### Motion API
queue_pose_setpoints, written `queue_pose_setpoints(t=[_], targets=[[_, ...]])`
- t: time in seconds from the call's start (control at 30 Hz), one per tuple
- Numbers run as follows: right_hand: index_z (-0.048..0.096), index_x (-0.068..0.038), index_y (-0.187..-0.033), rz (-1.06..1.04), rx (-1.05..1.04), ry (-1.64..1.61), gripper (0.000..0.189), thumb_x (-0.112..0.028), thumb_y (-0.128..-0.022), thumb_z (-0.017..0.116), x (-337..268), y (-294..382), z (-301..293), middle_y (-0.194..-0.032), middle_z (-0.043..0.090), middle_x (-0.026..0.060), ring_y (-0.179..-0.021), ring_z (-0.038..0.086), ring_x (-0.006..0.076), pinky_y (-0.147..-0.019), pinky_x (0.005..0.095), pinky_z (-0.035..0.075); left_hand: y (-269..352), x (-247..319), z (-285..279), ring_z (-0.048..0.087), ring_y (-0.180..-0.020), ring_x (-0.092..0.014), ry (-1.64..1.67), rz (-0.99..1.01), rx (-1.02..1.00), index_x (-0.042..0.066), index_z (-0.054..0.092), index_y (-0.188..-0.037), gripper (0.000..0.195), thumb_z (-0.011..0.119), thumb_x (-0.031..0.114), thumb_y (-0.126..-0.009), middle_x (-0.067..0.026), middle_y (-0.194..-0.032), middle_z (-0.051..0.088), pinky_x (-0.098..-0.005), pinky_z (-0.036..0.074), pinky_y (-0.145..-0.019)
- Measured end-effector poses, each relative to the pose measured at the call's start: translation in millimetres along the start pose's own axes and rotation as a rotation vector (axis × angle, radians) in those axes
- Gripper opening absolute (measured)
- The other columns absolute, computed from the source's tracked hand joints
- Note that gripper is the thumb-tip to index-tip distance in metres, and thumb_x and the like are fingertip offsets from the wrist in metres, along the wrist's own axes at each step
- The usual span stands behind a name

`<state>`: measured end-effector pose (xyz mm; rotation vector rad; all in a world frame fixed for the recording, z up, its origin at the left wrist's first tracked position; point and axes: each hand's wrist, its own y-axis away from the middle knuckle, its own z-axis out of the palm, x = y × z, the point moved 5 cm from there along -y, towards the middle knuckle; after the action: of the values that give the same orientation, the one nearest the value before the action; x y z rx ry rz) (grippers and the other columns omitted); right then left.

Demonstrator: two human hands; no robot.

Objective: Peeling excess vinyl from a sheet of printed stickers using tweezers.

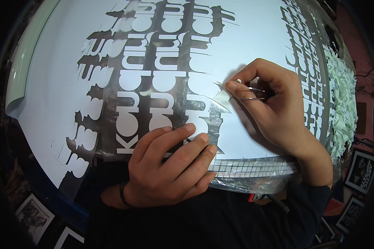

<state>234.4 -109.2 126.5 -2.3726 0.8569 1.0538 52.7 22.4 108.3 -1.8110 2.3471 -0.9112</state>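
Note:
My right hand pinches a slim metal tool, apparently tweezers, over a sheet of white cut vinyl. A lifted flap of vinyl curls up beside its fingertips, with a thin point reaching down to the right. Whether the fingers also grip that flap is hidden. My left hand lies flat with spread fingers on the near end of the lettering. Under and beyond it run columns of white vinyl letters on a dark-looking, glossy backing. A dark band circles my left wrist.
A curled roll of the sheet stands at the left. Peeled vinyl scraps are heaped along the right edge, beside another column of letters. A gridded, numbered strip under clear plastic borders the near edge. Framed prints stand lower right.

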Motion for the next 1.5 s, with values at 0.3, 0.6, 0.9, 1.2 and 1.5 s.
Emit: queue_pose_setpoints(t=[0.3, 0.6, 0.9, 1.2, 1.5], targets=[[0.072, 0.004, -0.098, 0.104, 0.051, -0.086, 0.011, -0.005, -0.104, 0.075, 7.4, -1.0, -10.1, -0.09, 0.076, 0.0033, -0.083, 0.067, 0.0032, -0.071, 0.0201, 0.05, -1.1, -0.2, -0.4, 0.069, -0.119, -0.026, 0.012, -0.023, 0.015, 0.018, 0.086, -0.106, 0.035, 0.081, 0.044, -0.082, 0.0004, -0.118, 0.076, -0.0471, 0.057, -0.095], [0.077, 0.004, -0.101, 0.202, 0.281, -0.019, 0.013, -0.009, -0.103, 0.075, 37.9, -15.9, -60.2, -0.089, 0.077, 0.0043, -0.082, 0.068, 0.0062, -0.076, 0.023, 0.054, -3.0, -0.6, -1.3, 0.068, -0.119, -0.025, 0.027, -0.028, 0.007, 0.019, 0.086, -0.107, 0.041, 0.087, 0.037, -0.071, 0.0024, -0.118, 0.075, -0.0431, 0.054, -0.089], [0.077, -0.001, -0.1, 0.043, 0.495, 0.231, 0.022, -0.022, -0.102, 0.08, 33.1, -3.4, -183.9, -0.089, 0.071, -0.0037, -0.086, 0.061, 0.0029, -0.079, 0.0206, 0.045, -0.6, 3.0, -2.3, 0.067, -0.122, -0.025, 0.036, -0.024, 0.041, 0.018, 0.084, -0.11, 0.045, 0.09, 0.032, -0.067, 0.0014, -0.122, 0.073, -0.0427, 0.053, -0.092], [0.071, 0.007, -0.105, 0.491, 0.328, 0.724, 0.022, -0.014, -0.099, 0.074, 122.1, 149.1, -377.0, -0.089, 0.074, 0.0076, -0.079, 0.067, 0.0169, -0.08, 0.0331, 0.05, -8.2, 7.6, -15.5, 0.067, -0.12, -0.027, 0.081, -0.022, 0.001, 0.011, 0.078, -0.112, 0.04, 0.088, 0.028, -0.076, -0.0034, -0.118, 0.072, -0.0452, 0.053, -0.095], [0.06, -0.006, -0.146, 0.41, 0.35, 0.678, 0.053, -0.008, -0.096, 0.077, 7.4, 86.5, -212.1, -0.103, 0.068, 0.0135, -0.078, 0.065, 0.0228, -0.072, 0.0366, 0.051, -22.0, 22.1, -29.1, 0.068, -0.121, -0.027, 0.076, 0.032, -0.15, 0.012, 0.079, -0.121, 0.05, 0.09, 0.036, -0.078, -0.0051, -0.118, 0.072, -0.0462, 0.054, -0.1]])
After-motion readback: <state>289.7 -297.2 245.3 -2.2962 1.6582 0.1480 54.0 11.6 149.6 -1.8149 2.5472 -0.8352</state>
